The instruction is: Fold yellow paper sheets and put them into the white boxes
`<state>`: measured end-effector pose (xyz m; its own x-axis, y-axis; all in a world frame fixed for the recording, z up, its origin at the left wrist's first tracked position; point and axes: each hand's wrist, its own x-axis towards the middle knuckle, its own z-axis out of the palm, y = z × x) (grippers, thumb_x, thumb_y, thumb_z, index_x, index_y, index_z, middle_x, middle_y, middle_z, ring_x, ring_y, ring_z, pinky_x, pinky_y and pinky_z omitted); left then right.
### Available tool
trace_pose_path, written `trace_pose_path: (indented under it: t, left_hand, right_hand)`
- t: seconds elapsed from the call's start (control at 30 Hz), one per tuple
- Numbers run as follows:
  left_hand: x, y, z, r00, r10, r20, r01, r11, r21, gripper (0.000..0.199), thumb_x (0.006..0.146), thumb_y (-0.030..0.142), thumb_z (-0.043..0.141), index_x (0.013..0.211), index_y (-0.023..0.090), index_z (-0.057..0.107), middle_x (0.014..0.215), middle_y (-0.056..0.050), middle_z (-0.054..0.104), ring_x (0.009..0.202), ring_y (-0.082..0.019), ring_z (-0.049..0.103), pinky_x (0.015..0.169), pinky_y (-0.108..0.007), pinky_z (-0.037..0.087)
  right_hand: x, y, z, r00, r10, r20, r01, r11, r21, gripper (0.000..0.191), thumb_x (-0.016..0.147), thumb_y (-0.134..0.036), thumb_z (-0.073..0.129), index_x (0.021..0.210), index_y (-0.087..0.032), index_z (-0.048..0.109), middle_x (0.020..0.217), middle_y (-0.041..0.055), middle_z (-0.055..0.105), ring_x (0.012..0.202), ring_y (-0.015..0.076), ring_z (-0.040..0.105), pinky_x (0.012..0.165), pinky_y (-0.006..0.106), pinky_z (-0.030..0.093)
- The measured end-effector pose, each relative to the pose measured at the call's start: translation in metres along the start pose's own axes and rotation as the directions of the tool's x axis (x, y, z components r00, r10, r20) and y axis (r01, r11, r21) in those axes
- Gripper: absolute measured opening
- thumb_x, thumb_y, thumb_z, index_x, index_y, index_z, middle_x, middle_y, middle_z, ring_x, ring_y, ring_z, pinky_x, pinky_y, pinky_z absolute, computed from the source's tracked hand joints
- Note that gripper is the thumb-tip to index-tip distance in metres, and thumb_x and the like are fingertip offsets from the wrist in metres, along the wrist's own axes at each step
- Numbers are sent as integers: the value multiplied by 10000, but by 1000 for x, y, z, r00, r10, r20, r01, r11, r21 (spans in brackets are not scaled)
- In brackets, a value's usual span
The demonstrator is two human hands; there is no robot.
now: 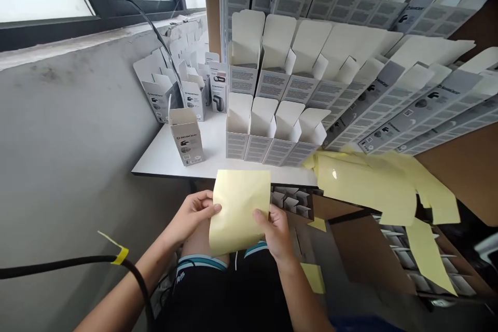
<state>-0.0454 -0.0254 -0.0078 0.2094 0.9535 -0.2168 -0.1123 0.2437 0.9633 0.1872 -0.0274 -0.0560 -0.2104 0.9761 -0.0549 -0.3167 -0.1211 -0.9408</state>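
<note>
- Left hand [194, 213]: pinching the left edge of a yellow glossy sheet [239, 207], thumb on the near face, fingers partly hidden behind.
- Right hand [278, 228]: gripping the right edge, thumb flat on the face, fingers behind.
- Sheet location: between both hands, above the lap, lower end curving.
- Handling (judged): very light, flexible, likely slick; creases or tears easily. Best hold: opposite side edges, light thumb pressure.
- Beyond left hand: upright SilverCrest carton [185, 137] on white table [213, 140].
- Ahead of both hands: front row of open-topped cartons [268, 135], same table.
- Right of right hand, well apart: heap of yellow sheets [354, 179].
</note>
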Motion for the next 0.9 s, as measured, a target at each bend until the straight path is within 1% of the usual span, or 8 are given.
trace_pose_path:
  t: [0.07, 0.2, 0.47, 0.53, 0.6, 0.67, 0.77, 0.9]
  left_hand:
    - [-6, -10, 6, 999, 18, -44, -16, 999, 38, 346, 827, 426, 775, 989, 140, 669, 774, -67, 735, 711, -182, 697, 678, -270, 548]
    - [-17, -19, 12, 981, 105, -164, -85, 988, 126, 444, 827, 427, 769, 1158, 170, 621, 777, -41, 710, 704, -173, 664, 647, -262, 527]
    - [-39, -36, 20, 940, 245, -237, -160, 931, 328, 544, 905, 413, 667, 1372, 238, 449, 737, -1, 646, 655, -175, 633, 570, -266, 506]
    - [-43, -39, 20, 888, 393, -240, -231, 831, 506, 442, 908, 369, 670, 1312, 247, 537, 941, -60, 688, 849, -217, 680, 700, -319, 557]
    - [-46, -38, 21, 741, 640, -204, -322, 605, 728, 323, 876, 290, 713, 1190, 251, 650, 1191, -102, 629, 1087, -265, 636, 893, -397, 544]
    - [-50, -34, 26, 598, 800, -52, -378, 338, 862, 251, 844, 199, 739, 1087, 255, 711, 1225, -97, 596, 1126, -267, 599, 958, -425, 500]
    - [-53, -24, 41, 592, 778, 212, -501, 149, 853, 251, 863, 139, 714, 1087, 251, 706, 1024, -69, 660, 905, -197, 628, 799, -350, 506]
    - [-49, -13, 65, 584, 751, 306, -586, 129, 800, 213, 909, 195, 682, 1121, 210, 686, 988, -85, 690, 811, -171, 646, 692, -298, 521]
  right_hand:
    - [-4, 1, -1, 998, -52, -34, 49, 997, -64, 378, 863, -529, 674, 840, -153, 664, 735, 36, 607, 661, 137, 516, 618, 247, 445]
    - [-12, -2, -5, 995, -99, -31, 94, 985, -146, 515, 865, -560, 640, 598, -144, 494, 588, -3, 392, 581, 87, 315, 532, 222, 285]
    - [-25, -8, -4, 986, -158, 55, 166, 962, -216, 443, 932, -505, 558, 670, -160, 462, 622, -15, 345, 587, 87, 311, 538, 225, 268]
    - [-27, -7, -2, 979, -194, 65, 204, 941, -270, 476, 947, -482, 537, 624, -167, 386, 600, -23, 302, 566, 76, 268, 520, 226, 218]
    - [-30, -7, 1, 971, -219, 94, 238, 916, -324, 483, 954, -466, 519, 608, -170, 355, 591, -24, 290, 558, 72, 252, 515, 231, 198]
    - [-34, -6, 5, 968, -208, 138, 244, 904, -350, 461, 954, -458, 506, 619, -168, 376, 593, -23, 306, 553, 72, 263, 510, 232, 202]
    - [-41, -5, 10, 964, -188, 189, 245, 904, -351, 425, 947, -432, 511, 635, -171, 388, 590, -28, 317, 539, 71, 282, 496, 228, 209]
    - [-47, -12, 9, 928, -281, 246, 360, 846, -394, 399, 950, -380, 496, 635, -171, 369, 600, -22, 354, 551, 79, 338, 521, 237, 237]
